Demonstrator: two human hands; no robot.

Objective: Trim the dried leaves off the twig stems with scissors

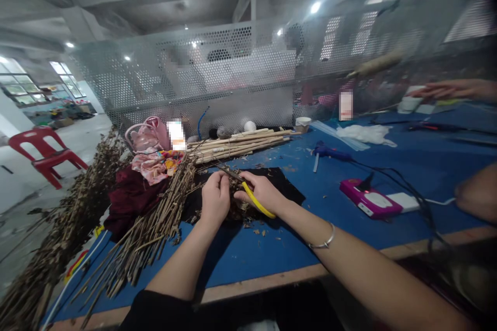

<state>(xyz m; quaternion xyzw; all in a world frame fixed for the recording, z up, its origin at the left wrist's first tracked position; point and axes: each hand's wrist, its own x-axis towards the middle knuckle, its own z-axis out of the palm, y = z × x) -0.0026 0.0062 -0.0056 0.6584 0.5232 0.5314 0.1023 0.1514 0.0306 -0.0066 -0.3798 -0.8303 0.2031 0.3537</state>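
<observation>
My right hand (266, 195) is closed around yellow-handled scissors (254, 201), whose dark blades point up and left past my fingers. Close beside it, my left hand (214, 197) pinches a piece of brown dried plant (235, 183); part of it is hidden by my fingers. Both hands are over a black cloth (287, 189) scattered with leaf crumbs. Left of them lies a thick bundle of dried plant stems (155, 222), fanned toward the table's front edge.
Pale sticks (240, 146) lie behind my hands. On the blue table (303, 240) are a blue glue gun (330, 151) and a magenta power box (368, 199) with cables. More dried plants (81, 191) lean at the left. At right, a co-worker's hand (446, 89) reaches in.
</observation>
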